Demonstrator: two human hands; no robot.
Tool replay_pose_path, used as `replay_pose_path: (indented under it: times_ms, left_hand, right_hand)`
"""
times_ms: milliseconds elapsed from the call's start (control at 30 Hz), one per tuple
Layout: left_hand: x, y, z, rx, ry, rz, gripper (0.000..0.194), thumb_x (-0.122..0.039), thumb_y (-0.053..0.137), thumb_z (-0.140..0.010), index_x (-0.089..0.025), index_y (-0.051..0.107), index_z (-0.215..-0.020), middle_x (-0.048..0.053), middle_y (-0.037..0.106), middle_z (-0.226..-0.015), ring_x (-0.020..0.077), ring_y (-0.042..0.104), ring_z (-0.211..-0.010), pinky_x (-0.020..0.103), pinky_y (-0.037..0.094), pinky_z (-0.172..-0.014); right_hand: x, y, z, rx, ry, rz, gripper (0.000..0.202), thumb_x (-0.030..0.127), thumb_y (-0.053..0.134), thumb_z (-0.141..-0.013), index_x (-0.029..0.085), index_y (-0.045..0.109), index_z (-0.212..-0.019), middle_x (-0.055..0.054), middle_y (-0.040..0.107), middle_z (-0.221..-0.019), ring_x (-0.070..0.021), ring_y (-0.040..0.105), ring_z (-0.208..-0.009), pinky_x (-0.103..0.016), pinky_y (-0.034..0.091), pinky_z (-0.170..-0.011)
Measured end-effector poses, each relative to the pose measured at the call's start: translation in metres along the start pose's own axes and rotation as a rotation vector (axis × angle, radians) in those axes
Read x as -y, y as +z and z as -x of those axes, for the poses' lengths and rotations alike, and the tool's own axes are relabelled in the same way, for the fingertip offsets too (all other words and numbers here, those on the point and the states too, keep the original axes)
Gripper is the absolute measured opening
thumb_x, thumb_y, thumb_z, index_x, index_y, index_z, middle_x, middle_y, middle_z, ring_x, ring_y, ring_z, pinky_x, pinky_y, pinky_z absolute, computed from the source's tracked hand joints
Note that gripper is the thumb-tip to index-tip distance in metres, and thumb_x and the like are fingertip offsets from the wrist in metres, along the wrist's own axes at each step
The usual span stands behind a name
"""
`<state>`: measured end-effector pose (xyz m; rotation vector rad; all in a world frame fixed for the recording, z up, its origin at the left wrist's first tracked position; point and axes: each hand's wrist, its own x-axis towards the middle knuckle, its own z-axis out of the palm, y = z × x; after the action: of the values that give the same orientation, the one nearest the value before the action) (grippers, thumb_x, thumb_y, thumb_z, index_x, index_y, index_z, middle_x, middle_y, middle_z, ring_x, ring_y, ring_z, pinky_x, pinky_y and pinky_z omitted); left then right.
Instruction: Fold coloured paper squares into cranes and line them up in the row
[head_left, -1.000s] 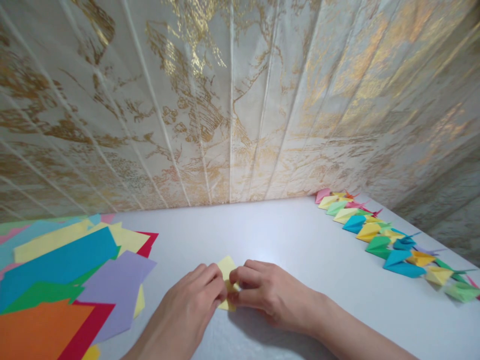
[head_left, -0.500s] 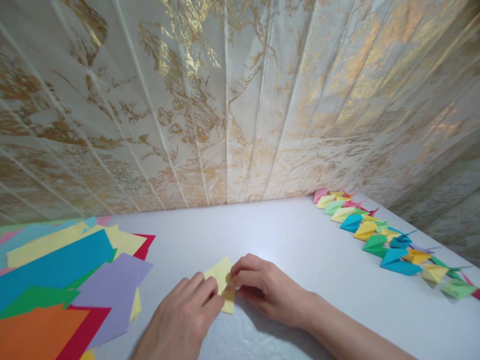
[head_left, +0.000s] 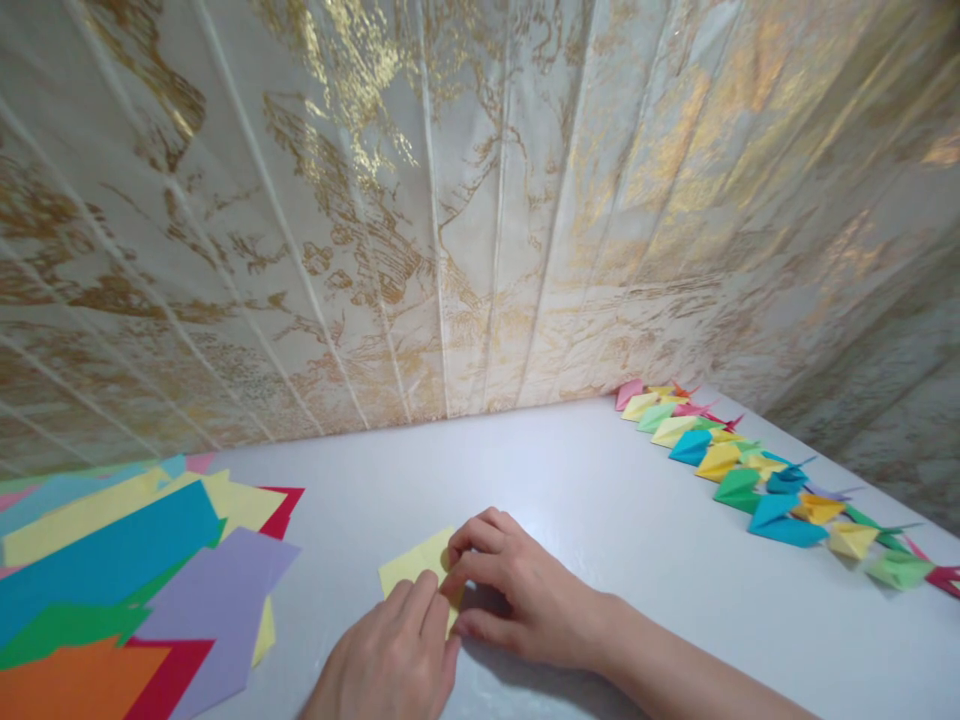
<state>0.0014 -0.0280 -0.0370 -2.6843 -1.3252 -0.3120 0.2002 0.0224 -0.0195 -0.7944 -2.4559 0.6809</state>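
Note:
A pale yellow sheet of origami paper (head_left: 414, 560) lies on the white table, and its upper left corner shows beyond my fingers. My left hand (head_left: 394, 640) is closed, its bent fingers pressed together on the lower part of the paper. At the right edge of the sheet, my right hand (head_left: 529, 590) is also closed, with curled fingertips gripping the paper against the table. The fingertips of both hands nearly meet. They hide the lower and right parts of the sheet, so its folds there cannot be made out.
Loose coloured paper sheets (head_left: 217, 590) overlap in a spread at the left. Along the table's right edge stand rows of folded paper cranes (head_left: 784, 520) in several colours. A white and gold patterned curtain (head_left: 360, 250) hangs behind the white table (head_left: 525, 460).
My left hand has shifted right, closer to my right hand. More of the yellow paper's left corner shows. The whole view has turned slightly.

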Motion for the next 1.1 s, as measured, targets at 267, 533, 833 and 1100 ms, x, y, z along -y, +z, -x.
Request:
replay_pose_path:
  times_ms: [267, 533, 833, 1100]
  left_hand:
    - [0.014, -0.026, -0.008, 0.142, -0.240, 0.400, 0.026, -0.018, 0.040, -0.095, -0.025, 0.060, -0.081, -0.001, 0.067, -0.081, 0.0143, 0.067, -0.069, 0.022, 0.047, -0.063]
    - [0.010, -0.045, -0.016, 0.073, -0.353, 0.882, 0.020, -0.030, 0.051, -0.087, -0.024, 0.055, -0.069, -0.005, 0.058, -0.067, 0.0125, 0.056, -0.061, 0.019, 0.044, -0.058]
    - [0.016, -0.005, -0.020, 0.001, -0.373, 0.732, 0.019, -0.027, 0.055, -0.089, -0.024, 0.063, -0.072, -0.001, 0.064, -0.077, 0.0189, 0.058, -0.080, 0.029, 0.047, -0.074]
    - [0.015, -0.007, -0.021, 0.014, -0.358, 0.598, 0.019, -0.024, 0.055, -0.092, -0.024, 0.058, -0.073, -0.002, 0.062, -0.078, 0.0188, 0.058, -0.082, 0.029, 0.046, -0.073]
  right_hand:
    - [0.001, 0.005, -0.008, -0.066, -0.079, 0.179, 0.007, 0.016, 0.061, -0.092, 0.021, 0.064, -0.096, -0.003, 0.067, -0.109, -0.0193, 0.053, -0.101, -0.035, 0.037, -0.089]
    - [0.060, -0.049, -0.007, -0.053, -0.054, 0.410, 0.010, 0.019, 0.058, -0.088, 0.021, 0.057, -0.079, -0.002, 0.067, -0.080, -0.0195, 0.052, -0.075, -0.038, 0.034, -0.077]
    - [0.011, -0.041, -0.018, 0.162, 0.240, 0.250, 0.017, 0.020, 0.080, -0.079, 0.021, 0.071, -0.093, -0.002, 0.074, -0.091, -0.0208, 0.062, -0.088, -0.032, 0.035, -0.075]
    - [-0.001, -0.023, -0.020, 0.152, 0.237, 0.224, 0.015, 0.030, 0.082, -0.077, 0.020, 0.071, -0.079, -0.001, 0.069, -0.083, -0.0183, 0.058, -0.081, -0.029, 0.039, -0.073]
